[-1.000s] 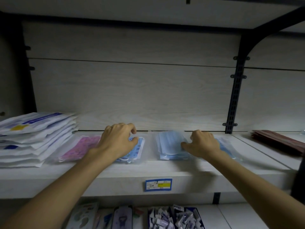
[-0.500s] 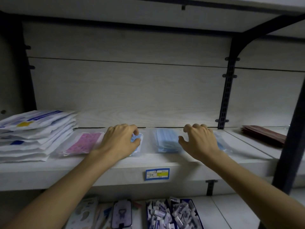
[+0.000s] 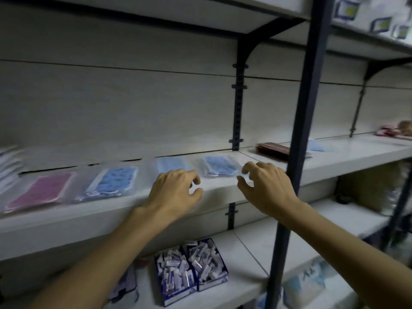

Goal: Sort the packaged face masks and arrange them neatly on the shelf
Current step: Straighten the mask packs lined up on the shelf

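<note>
Just beyond both hands' loosely curled, empty fingers [image 3: 196,179] lie blue packs [image 3: 219,166]; pinch edges lightly, square them on the shelf [image 3: 214,192].

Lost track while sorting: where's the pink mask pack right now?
In the head view the pink mask pack lies flat at the far left of the middle shelf, just left of the patterned blue pack; neither hand touches it.

Motion-blurred throughout. Print on pink mask pack [image 3: 40,191] unreadable. Plain blue pack [image 3: 170,165] left of dark upright post [image 3: 301,139] partly hidden behind left hand [image 3: 174,192]. White stack [image 3: 6,170] far left of post cut by frame edge. Brown packs [image 3: 273,148] partly behind post.
</note>
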Motion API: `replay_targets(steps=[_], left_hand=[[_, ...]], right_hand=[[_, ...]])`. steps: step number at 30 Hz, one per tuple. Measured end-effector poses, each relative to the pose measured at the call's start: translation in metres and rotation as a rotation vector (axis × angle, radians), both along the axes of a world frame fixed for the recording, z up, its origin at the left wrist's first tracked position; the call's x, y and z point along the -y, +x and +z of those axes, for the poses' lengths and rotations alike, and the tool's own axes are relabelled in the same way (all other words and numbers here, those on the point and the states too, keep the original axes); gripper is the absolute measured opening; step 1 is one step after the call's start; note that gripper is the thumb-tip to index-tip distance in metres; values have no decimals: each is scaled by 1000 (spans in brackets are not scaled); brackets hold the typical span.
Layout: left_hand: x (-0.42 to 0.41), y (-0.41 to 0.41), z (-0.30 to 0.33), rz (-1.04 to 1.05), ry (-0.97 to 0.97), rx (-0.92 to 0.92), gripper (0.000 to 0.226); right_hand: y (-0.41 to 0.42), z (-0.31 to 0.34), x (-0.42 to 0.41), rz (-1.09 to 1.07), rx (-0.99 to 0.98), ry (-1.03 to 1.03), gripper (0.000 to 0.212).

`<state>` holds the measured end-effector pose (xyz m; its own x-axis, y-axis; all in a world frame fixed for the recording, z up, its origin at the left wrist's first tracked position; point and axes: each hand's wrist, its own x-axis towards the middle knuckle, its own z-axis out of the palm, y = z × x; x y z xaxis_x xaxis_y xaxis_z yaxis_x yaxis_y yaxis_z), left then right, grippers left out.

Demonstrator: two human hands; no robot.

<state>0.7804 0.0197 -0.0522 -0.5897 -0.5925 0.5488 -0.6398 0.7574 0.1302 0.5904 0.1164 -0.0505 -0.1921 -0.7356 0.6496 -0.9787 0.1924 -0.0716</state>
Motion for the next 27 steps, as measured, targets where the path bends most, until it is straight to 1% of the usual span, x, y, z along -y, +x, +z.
replay_targets(steps=[3, 5, 7, 11, 14, 17, 21, 27], left_hand=[[-12, -31, 0, -55, 7, 19, 27], [-17, -50, 0, -74, 4, 28, 27], [-23, -72, 2, -90, -7, 28, 28], [-44, -125, 2, -150, -2, -2, 27], [-66, -173, 0, -200, 2, 6, 22], [-85, -220, -1, -225, -3, 1, 19], [-103, -274, -3, -227, -2, -18, 23], [-121, -354, -16, -225, 16, 3, 22]], right_hand=[[-32, 2, -26, -42, 43, 3, 32], [-54, 0, -40, -49, 89, 13, 25], [-77, -4, -52, -80, 88, 28, 20], [-131, -11, -73, -138, 119, 54, 25], [-179, -10, -94, -169, 130, 57, 29], [-228, -7, -114, -172, 153, 36, 27], [-289, -5, -136, -160, 177, 20, 23], [-370, -8, -158, -160, 145, 40, 14]])
